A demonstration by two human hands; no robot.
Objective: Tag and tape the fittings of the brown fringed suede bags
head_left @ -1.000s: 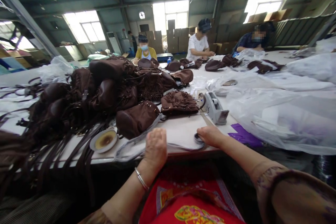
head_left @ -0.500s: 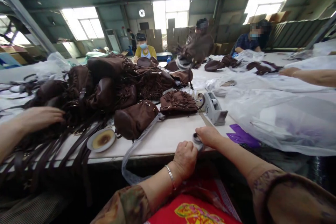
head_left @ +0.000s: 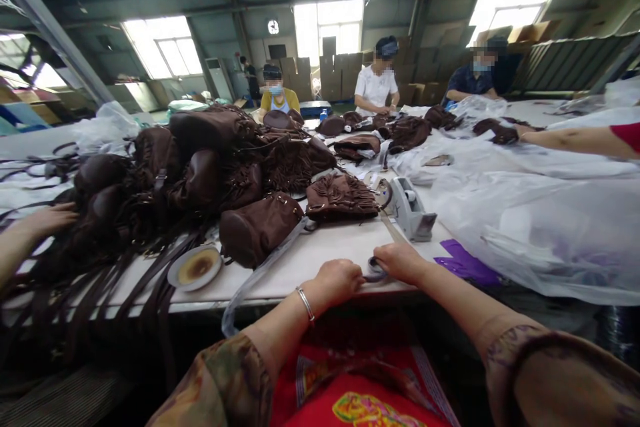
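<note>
My left hand (head_left: 339, 280) and my right hand (head_left: 400, 263) are close together over the table's front edge, both with fingers closed. Between them is a curled grey strip (head_left: 374, 271), which looks like a strap wrapped in thin plastic; each hand grips part of it. A plastic-covered strap (head_left: 265, 270) runs from beside a brown bag (head_left: 263, 228) over the table edge and disappears behind my left forearm. Whether it is the same piece is hidden. A fringed brown bag (head_left: 341, 197) lies just beyond, beside a grey tape dispenser (head_left: 413, 210).
A heap of brown bags (head_left: 200, 173) fills the left, straps hanging over the edge. Near it stands a white dish (head_left: 173, 275) with a brownish stain. Clear plastic bags (head_left: 540, 227) and a purple piece (head_left: 465, 260) lie right. Co-workers' hands (head_left: 50, 219) reach in from both sides.
My left hand has moved left and turned flatter, apart from my right hand. Across the table, a raised brown bag has come down. The co-worker's hand at left has moved further left.
</note>
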